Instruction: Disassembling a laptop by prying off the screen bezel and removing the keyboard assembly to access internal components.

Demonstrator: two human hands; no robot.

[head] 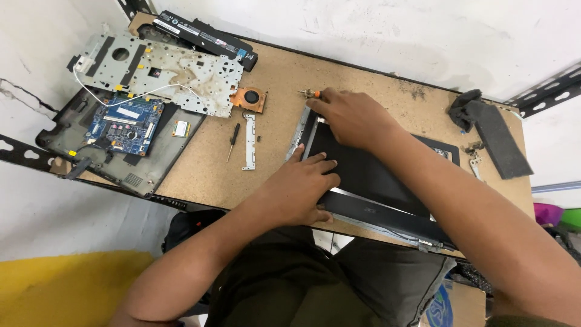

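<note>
A black laptop screen panel (pixel 375 175) lies on the brown table (pixel 272 85), right of centre. My left hand (pixel 299 184) lies flat on the panel's near left corner, fingers spread, and holds nothing. My right hand (pixel 351 115) is closed around a small screwdriver (pixel 310 93) with an orange grip; its tip points left at the panel's far left corner.
At the far left sit a laptop base with a blue circuit board (pixel 124 124), a metal frame plate (pixel 163 69) and a black battery (pixel 203 36). A copper fan (pixel 249 98), a second screwdriver (pixel 233 140) and a metal bracket (pixel 249 142) lie mid-table. A black hinge cover (pixel 499 139) lies far right.
</note>
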